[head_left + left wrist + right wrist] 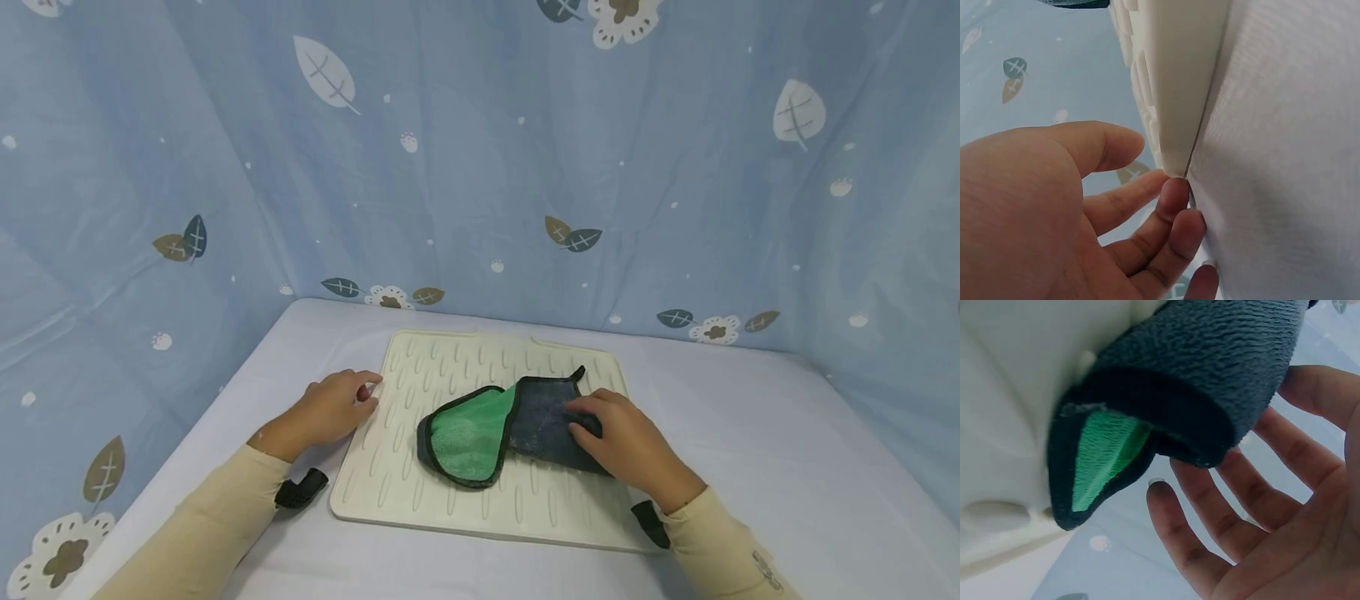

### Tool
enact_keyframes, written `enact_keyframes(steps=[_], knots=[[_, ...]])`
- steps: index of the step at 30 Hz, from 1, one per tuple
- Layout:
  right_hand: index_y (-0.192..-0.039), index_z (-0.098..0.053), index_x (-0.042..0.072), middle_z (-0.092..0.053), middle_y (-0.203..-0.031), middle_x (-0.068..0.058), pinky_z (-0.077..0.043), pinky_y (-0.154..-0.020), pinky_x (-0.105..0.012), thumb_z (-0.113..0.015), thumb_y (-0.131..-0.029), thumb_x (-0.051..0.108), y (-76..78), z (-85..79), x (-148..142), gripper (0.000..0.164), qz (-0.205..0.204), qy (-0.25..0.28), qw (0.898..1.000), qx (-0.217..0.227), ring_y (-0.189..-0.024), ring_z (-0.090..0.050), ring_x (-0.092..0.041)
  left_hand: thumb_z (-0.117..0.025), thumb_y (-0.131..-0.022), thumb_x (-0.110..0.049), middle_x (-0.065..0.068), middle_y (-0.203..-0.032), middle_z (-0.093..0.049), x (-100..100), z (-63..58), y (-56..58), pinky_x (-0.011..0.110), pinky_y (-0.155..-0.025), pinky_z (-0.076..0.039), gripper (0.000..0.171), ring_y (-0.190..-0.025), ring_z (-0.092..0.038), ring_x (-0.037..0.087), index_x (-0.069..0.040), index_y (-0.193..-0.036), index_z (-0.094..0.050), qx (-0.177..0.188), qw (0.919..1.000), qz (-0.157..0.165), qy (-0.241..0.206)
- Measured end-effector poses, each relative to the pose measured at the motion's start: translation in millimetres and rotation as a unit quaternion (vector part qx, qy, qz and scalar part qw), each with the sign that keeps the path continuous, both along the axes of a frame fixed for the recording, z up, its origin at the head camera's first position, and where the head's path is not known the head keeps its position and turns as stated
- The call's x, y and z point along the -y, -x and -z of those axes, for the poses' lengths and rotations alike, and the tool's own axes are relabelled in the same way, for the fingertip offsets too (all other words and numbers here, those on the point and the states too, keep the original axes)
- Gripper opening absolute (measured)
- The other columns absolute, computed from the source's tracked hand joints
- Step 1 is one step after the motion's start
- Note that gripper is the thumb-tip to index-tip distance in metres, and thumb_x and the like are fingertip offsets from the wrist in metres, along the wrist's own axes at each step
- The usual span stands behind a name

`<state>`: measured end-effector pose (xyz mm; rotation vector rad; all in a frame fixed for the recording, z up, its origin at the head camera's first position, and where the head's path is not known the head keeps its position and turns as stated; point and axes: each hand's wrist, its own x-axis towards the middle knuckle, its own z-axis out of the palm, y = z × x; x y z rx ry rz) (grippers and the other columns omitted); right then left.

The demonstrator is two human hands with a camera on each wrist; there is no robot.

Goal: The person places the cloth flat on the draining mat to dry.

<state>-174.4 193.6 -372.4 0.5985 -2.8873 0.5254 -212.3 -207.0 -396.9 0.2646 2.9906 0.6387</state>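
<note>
A two-sided cloth, green (468, 442) and dark grey (1222, 356) with black edging and a small loop (577, 373), lies loosely folded on a cream ridged mat (427, 500). My right hand (626, 437) is over the cloth's right end. Its thumb and fingers are loosely spread at a raised dark fold; some fingertips are hidden behind the cloth in the right wrist view. My left hand (333, 406) is at the mat's left edge (1185, 81). Its fingertips touch the edge, and the thumb is apart from it.
The mat lies on a white-covered table (750, 442). Blue curtains (480, 167) with leaf and flower prints hang behind and at the sides. Black straps (302, 489) show below both wrists.
</note>
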Motion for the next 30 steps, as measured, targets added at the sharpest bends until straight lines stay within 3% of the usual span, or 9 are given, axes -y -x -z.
enact_keyframes(steps=[5,10,13,16,22,27,30], knots=[[-0.116,-0.073,0.009,-0.066,-0.103,-0.004,-0.055,-0.084,-0.045,-0.073,-0.091,0.02,0.4,3.0,-4,0.027,-0.006,-0.007,1.0,0.008,-0.096,-0.066,-0.022,-0.061,-0.097,-0.022,0.004,-0.1,-0.065,-4,-5.2,-3.3,0.051,-0.082,-0.042,0.043,-0.088,-0.059,0.02,-0.005,-0.137,-0.059,-0.012,0.9996,0.002,0.024],[-0.116,-0.072,0.011,-0.066,-0.109,-0.006,-0.054,-0.087,-0.047,-0.071,-0.094,0.027,-0.7,4.9,-6,0.028,-0.008,-0.014,0.999,0.035,-0.102,-0.065,-0.024,-0.061,-0.098,-0.027,0.008,-0.107,-0.067,-14,-17.2,-13.7,0.057,-0.084,-0.044,0.038,-0.099,-0.063,0.027,-0.009,-0.132,-0.061,-0.074,0.9949,0.01,0.068],[-0.119,-0.071,0.013,-0.065,-0.12,-0.01,-0.052,-0.092,-0.05,-0.069,-0.095,0.036,-1.5,5.1,-7,0.034,-0.01,-0.023,0.998,0.053,-0.111,-0.063,-0.029,-0.062,-0.098,-0.029,0.006,-0.105,-0.069,-24,-24.5,-19.9,0.055,-0.081,-0.046,0.03,-0.097,-0.065,0.027,-0.012,-0.122,-0.065,-0.112,0.9908,0.022,0.072],[-0.122,-0.07,0.014,-0.061,-0.129,-0.015,-0.05,-0.096,-0.055,-0.069,-0.092,0.045,-2.3,5.2,-8,0.043,-0.012,-0.034,0.997,0.064,-0.119,-0.06,-0.035,-0.062,-0.098,-0.032,0.001,-0.096,-0.069,-36,-30.4,-24.5,0.048,-0.077,-0.048,0.023,-0.087,-0.066,0.02,-0.015,-0.112,-0.067,-0.121,0.9889,0.044,0.073],[-0.124,-0.07,0.014,-0.061,-0.13,-0.015,-0.05,-0.095,-0.054,-0.077,-0.084,0.051,-2.6,5.5,-9,0.055,-0.025,-0.055,0.996,0.059,-0.118,-0.06,-0.035,-0.06,-0.098,-0.038,-0.009,-0.075,-0.061,-57,-40.5,-30.5,0.035,-0.064,-0.046,0.026,-0.066,-0.054,0.007,-0.015,-0.108,-0.067,-0.075,0.9908,0.081,0.079],[-0.125,-0.069,0.013,-0.062,-0.123,-0.01,-0.051,-0.093,-0.051,-0.079,-0.084,0.046,-1.3,6.0,-7,0.053,-0.033,-0.071,0.995,0.055,-0.113,-0.061,-0.029,-0.055,-0.099,-0.046,-0.007,-0.067,-0.062,-67,-43.5,-30.3,0.043,-0.074,-0.049,0.035,-0.066,-0.057,0.01,-0.015,-0.112,-0.067,-0.023,0.9902,0.087,0.107],[-0.124,-0.069,0.013,-0.063,-0.119,-0.007,-0.051,-0.091,-0.05,-0.078,-0.085,0.043,-1.2,6.8,-6,0.05,-0.036,-0.077,0.995,0.051,-0.109,-0.062,-0.026,-0.056,-0.098,-0.048,-0.003,-0.076,-0.067,-69,-42.0,-30.7,0.045,-0.075,-0.049,0.036,-0.072,-0.061,0.014,-0.016,-0.112,-0.066,0.013,0.9879,0.091,0.124]])
